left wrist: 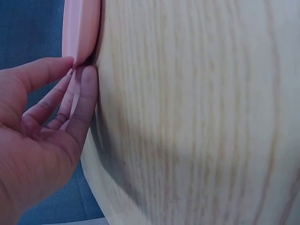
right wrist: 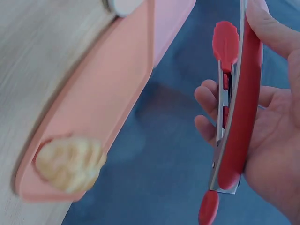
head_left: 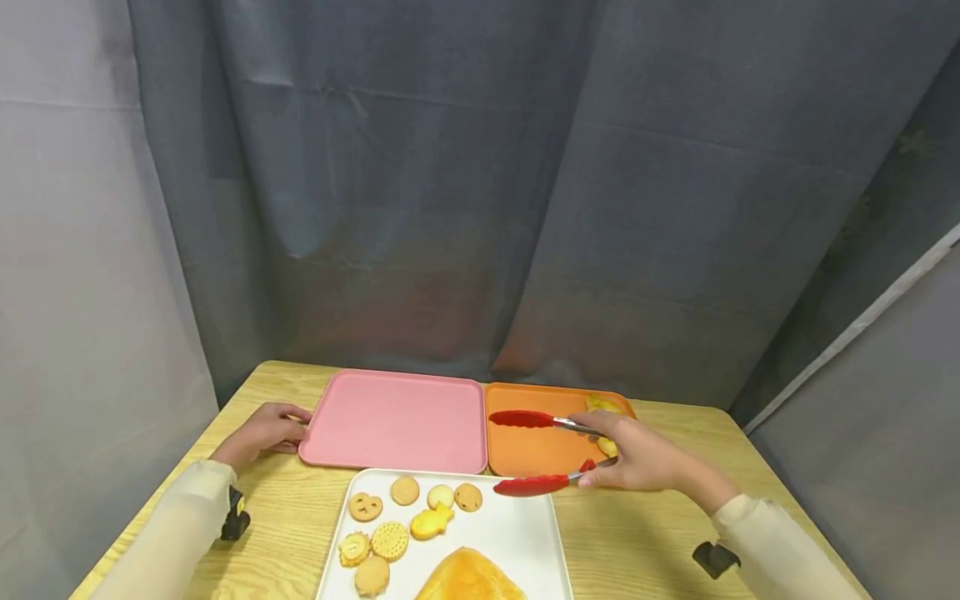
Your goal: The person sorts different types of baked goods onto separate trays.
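My left hand [head_left: 267, 433] is at the left edge of the pink tray [head_left: 401, 421]. In the left wrist view, its thumb and fingers pinch the tray's rim [left wrist: 84, 33] at a corner. My right hand [head_left: 637, 454] holds red-tipped metal tongs [head_left: 532, 486], spread apart with nothing between their tips. The tongs are above the orange tray [head_left: 517, 450] and the top right corner of the white tray [head_left: 536, 533]. In the right wrist view, the hand [right wrist: 276, 126] is wrapped around the tongs' red handle [right wrist: 243, 112]. A yellow-brown pastry [right wrist: 70, 161] lies at the orange tray's end.
The white tray bears several cookies [head_left: 390, 542], a fish-shaped piece [head_left: 431, 522] and a large golden bread [head_left: 471, 577], partly cut off by the frame. A wooden table [head_left: 637, 542] carries the trays. Grey curtains [head_left: 420, 208] hang behind and at the sides.
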### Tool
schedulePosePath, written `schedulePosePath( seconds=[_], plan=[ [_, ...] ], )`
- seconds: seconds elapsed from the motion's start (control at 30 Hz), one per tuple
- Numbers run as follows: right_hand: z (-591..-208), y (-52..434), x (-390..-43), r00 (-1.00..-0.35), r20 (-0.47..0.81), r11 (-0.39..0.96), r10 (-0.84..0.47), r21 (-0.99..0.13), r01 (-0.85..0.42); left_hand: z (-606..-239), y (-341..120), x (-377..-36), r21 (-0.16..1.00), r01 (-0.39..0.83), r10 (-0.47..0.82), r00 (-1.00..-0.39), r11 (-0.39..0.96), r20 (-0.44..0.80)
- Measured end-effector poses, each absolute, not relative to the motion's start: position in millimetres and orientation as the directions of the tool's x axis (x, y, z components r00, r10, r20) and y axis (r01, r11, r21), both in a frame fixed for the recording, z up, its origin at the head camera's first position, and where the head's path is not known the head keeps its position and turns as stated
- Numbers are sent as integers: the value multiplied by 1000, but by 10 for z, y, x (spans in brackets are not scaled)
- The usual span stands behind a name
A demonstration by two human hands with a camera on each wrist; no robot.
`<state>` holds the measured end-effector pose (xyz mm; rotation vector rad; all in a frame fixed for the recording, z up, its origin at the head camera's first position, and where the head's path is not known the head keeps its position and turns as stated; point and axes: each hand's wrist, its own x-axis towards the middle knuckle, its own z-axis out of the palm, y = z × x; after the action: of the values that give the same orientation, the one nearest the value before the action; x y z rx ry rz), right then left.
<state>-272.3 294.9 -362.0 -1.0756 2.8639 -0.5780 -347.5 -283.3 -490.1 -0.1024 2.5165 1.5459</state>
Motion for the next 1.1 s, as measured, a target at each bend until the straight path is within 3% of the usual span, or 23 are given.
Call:
schedulePosePath(
  seconds=[0.33, 0.6, 1.1],
  plan=[
    [-3693, 2623, -2450, -668, 8, 617, -744, -373, -693, -4868, -2854, -3463, 849, -172, 32, -976, 500, -216],
    [-3832, 2488, -2347, -562, 17, 523, -827, -343, -780, -4848, -2867, -3411, 842, -175, 20, -976, 510, -216],
    [-3908, 2383, -2248, -564, -131, 570, -815, -354, -741, -4844, -2934, -3388, 849, -166, 50, -974, 502, -221]
  ],
)
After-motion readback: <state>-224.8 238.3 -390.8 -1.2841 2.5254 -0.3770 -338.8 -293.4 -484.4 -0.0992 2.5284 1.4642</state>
